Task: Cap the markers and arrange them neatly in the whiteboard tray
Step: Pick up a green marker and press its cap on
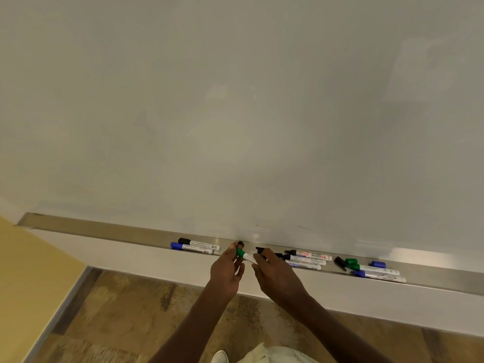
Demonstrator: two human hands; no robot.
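So far two capped markers [195, 246] lie left of the grip; left hand [227, 271] and right hand [277, 276] are both clamped on the green marker [245, 255] above the tray [104, 230]. Rightward, uncapped markers [306, 258] and loose caps [351, 262] remain.

The light is soft, even and rather dim, giving the whiteboard [235, 100] a dull grey-green cast with faint cloudy reflections and a pale patch at its upper right. A bright streak of glare sits on the metal tray [424, 260] toward the right, and the hands throw only weak shadows on the wall below. The wide lens bends the tray's straight line into a slant and curve near the edges, and the floor [117, 310] at the bottom looks smeared and soft.
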